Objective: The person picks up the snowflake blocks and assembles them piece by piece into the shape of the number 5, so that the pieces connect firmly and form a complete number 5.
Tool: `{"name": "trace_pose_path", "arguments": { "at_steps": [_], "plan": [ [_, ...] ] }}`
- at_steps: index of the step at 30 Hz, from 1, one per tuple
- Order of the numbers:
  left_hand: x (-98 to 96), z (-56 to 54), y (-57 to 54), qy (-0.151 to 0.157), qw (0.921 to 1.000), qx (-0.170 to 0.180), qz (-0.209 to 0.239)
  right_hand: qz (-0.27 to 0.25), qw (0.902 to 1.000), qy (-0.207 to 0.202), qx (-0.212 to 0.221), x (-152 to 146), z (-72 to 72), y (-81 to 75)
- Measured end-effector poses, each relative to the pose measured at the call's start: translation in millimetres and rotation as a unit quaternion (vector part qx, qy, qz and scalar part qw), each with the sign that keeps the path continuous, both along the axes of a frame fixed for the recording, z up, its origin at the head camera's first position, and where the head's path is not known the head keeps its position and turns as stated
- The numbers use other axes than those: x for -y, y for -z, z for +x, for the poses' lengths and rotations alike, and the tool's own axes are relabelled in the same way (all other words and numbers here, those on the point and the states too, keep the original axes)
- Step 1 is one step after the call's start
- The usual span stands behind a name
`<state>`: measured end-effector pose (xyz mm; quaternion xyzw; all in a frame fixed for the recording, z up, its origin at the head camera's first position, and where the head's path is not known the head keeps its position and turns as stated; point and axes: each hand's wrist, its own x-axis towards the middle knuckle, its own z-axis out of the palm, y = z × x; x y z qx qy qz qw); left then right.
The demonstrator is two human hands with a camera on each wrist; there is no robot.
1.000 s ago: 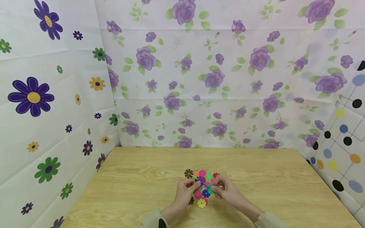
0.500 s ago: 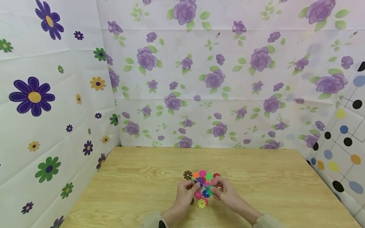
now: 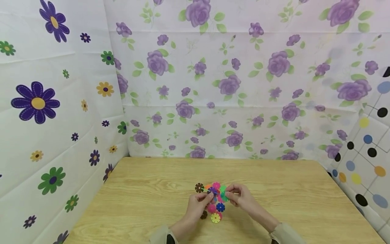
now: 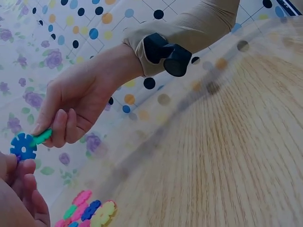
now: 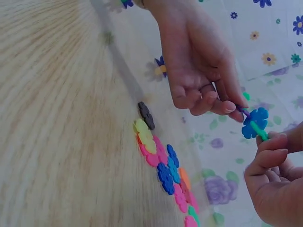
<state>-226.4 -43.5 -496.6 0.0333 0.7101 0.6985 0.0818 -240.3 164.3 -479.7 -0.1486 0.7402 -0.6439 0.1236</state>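
Note:
The discs are small, flower-shaped plastic pieces with notched edges. My left hand pinches a purple disc between thumb and fingers, above the pile. To its right, my right hand pinches a green disc by its edge. A blue disc stands between the two hands, the purple and green ones meeting it from opposite sides. Past the left fingertips a light green piece peeks out. In the head view a brown disc lies in line with it.
Below the hands several discs lie in a loose pile, with a yellow disc, a dark blue disc and a second brown disc among them. The wooden table meets flowered cloth walls behind and at the sides.
My right hand has moved slightly up and away, the green disc with it, uncovering more of the dark blue disc below. The left hand keeps its pinch, nearly in place.

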Motion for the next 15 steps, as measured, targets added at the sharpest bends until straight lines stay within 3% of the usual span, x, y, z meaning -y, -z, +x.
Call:
{"name": "trace_pose_path", "arguments": {
  "at_steps": [9,15],
  "plan": [
    [7.2,8.4,-1.1,0.054,0.9980,0.008,-0.031,0.021,0.9992,0.033,0.002,-7.3,-5.7,-8.2],
    [18.1,6.1,0.8,0.083,0.9959,0.034,0.001,0.033,0.9987,0.038,0.009,-14.3,-9.9,-13.8]
  ]
}}
